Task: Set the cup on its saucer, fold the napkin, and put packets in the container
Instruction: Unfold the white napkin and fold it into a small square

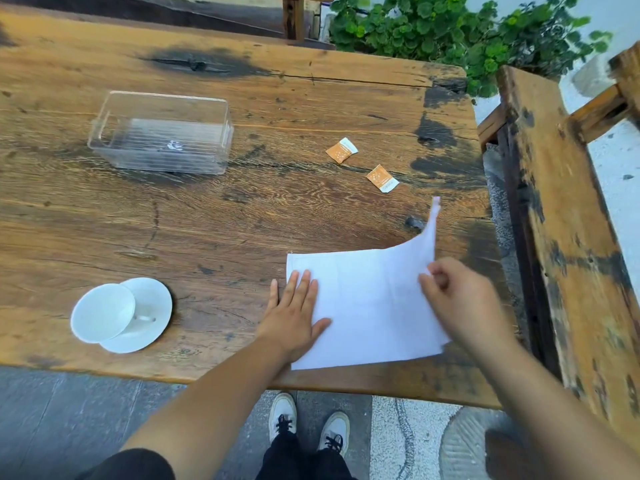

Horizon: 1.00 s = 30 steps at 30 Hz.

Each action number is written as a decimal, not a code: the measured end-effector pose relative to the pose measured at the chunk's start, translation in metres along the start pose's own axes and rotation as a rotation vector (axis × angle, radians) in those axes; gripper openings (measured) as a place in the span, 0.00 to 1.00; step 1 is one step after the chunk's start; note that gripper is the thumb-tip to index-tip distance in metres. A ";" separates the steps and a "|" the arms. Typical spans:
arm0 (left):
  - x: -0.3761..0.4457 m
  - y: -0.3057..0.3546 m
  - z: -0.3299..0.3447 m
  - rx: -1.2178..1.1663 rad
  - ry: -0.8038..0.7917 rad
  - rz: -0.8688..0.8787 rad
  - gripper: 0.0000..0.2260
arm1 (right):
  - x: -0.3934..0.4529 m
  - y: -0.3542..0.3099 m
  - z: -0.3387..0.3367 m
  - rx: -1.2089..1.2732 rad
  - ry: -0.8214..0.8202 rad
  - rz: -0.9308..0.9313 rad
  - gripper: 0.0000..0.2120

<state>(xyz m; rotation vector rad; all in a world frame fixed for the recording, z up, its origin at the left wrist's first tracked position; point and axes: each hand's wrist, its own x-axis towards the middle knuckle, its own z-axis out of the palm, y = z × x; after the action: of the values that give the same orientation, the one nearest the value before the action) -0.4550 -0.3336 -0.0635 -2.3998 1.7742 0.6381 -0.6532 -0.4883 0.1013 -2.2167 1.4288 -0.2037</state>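
Two hands on the napkin, and the fold is plainly the step in hand. It lies at the near right of the wooden table, close to the front edge. Left hand is spread flat, fingers apart and gripping nothing, pinning the napkin's left margin to the wood. Right hand has thumb and fingers pinched together on the right edge, and that edge is up off the table, with the far right corner standing tall and curling in the air.

Over on the near left, the cup sits on its saucer, though it looks tipped toward the viewer and hanging over the saucer's left rim, not seated square, so I'd say that part may want a nudge later.

Further back, two orange packets lie loose on the bare wood, near each other and well apart from the clear container at the far left, which looks empty. That step hasn't begun.

What next? To my eye the lifted edge wants carrying across toward the pinned side and laying down edge to edge. The left hand will likely have to slide clear or shift as the flap comes over. Thin, floppy stuff, this, so keeping that curling corner from tucking under is the tricky bit.
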 end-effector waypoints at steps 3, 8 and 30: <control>0.004 0.001 -0.001 -0.017 0.006 0.009 0.35 | -0.011 -0.043 0.035 -0.012 -0.054 -0.145 0.04; 0.003 0.001 0.001 -0.039 0.022 0.012 0.37 | -0.016 -0.065 0.098 -0.015 -0.145 -0.198 0.07; -0.074 -0.058 -0.005 -0.187 0.216 -0.135 0.26 | -0.020 -0.088 0.184 -0.019 -0.305 -0.083 0.13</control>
<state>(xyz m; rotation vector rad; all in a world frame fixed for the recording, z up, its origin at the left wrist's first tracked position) -0.4174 -0.2508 -0.0412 -2.7821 1.6730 0.5717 -0.5202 -0.3826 -0.0139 -2.2109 1.1788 0.1178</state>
